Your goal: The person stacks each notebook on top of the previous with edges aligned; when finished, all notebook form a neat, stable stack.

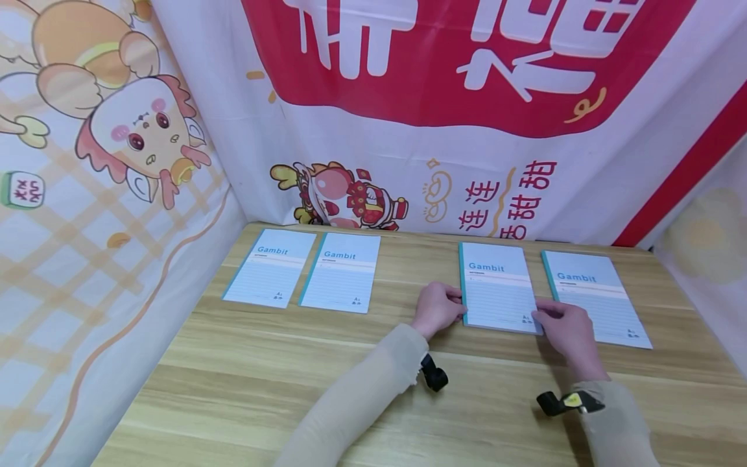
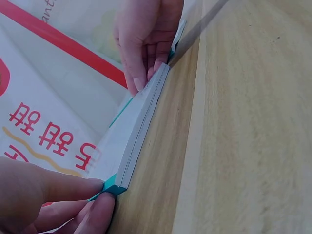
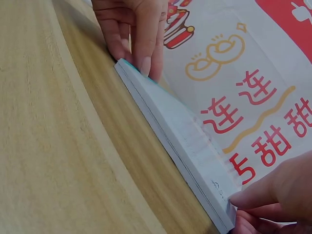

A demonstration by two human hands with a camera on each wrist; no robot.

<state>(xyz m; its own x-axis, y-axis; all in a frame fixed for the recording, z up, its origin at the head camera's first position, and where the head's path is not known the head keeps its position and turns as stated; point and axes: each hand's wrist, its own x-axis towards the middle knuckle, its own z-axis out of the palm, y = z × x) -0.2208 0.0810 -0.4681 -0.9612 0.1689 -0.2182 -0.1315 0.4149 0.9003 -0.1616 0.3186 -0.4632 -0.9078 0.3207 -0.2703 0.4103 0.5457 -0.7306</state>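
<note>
Two stacked light-blue "Gambit" notebooks lie on the wooden table, right of the middle. Their front edge shows two layers of pages with a dark line between, in the right wrist view. At the near left corner, my left hand pinches the teal spine between thumb and fingers. The near right corner is held by my right hand, its thumb at the top cover. That hand also overlaps the left edge of another notebook in the head view.
Two more matching notebooks lie side by side at the left, one farther out and one nearer the middle. A printed cloth hangs along the table's back edge, and a patterned one along its left side. Bare wood shows in front.
</note>
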